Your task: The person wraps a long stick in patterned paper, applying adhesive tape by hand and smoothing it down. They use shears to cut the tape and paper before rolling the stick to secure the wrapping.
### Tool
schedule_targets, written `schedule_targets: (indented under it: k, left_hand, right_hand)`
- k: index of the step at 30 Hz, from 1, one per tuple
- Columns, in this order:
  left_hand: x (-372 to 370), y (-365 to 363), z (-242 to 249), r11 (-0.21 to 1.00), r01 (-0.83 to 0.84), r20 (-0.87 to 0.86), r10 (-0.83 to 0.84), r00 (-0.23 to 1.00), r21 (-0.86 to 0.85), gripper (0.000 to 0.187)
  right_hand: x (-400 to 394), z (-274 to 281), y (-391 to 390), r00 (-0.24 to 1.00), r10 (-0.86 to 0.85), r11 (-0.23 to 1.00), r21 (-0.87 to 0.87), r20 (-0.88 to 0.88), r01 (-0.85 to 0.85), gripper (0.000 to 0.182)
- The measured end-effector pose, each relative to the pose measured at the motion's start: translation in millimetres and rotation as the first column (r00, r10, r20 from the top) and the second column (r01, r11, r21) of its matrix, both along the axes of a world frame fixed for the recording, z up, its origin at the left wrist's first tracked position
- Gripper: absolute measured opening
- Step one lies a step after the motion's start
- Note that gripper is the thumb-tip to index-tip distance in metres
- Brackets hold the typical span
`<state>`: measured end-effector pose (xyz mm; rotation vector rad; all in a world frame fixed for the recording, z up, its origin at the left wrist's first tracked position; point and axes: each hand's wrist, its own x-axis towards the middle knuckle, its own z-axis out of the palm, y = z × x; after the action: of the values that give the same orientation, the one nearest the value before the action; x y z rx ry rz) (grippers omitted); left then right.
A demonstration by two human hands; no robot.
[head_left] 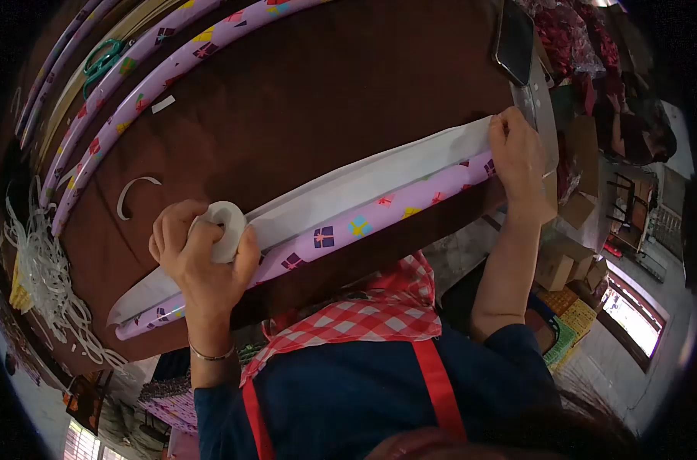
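Note:
A long roll of purple gift-patterned paper (348, 226) lies along the near edge of the brown cloth-covered table, its white inner side folded up along the far side. My left hand (206, 249) is closed round a white roll of tape (227, 230) above the left part of the paper. At the paper's right end my right hand (515, 149) pinches the corner of the white edge between thumb and fingers. A curved white strip (126, 198) and a small white piece (163, 104) lie on the cloth beyond my left hand.
More purple rolls (107, 142) and green-handled scissors (100, 65) are at the far left. Tangled white strips (49, 276) hang at the table's left edge. A phone (515, 42) lies at the far right, with cardboard boxes (563, 261) beyond the table.

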<state>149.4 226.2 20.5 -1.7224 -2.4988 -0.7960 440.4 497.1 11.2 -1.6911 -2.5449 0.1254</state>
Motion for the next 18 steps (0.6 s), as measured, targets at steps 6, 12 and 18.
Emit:
schedule_targets:
  k: [6,12,18]
  left_hand:
    - [-1.5,-3.7,0.5,0.998,-0.055,0.001,0.055,0.999,-0.035,0.031]
    - [0.2,-3.6,0.8,0.997,-0.068,-0.005,0.068,0.998,0.036,0.031]
    - [0.9,-5.6,-2.6,0.994,-0.082,0.010,0.082,0.997,0.068,0.028]
  right_hand:
    - [-3.9,4.5,-1.7,0.997,-0.059,0.997,-0.042,0.043,0.061,0.022]
    - [-1.5,1.5,-0.1,0.998,-0.047,0.999,-0.015,0.044,0.048,0.022]
    - [-3.2,5.8,-2.4,1.000,-0.026,0.999,-0.026,0.011,0.026,0.021]
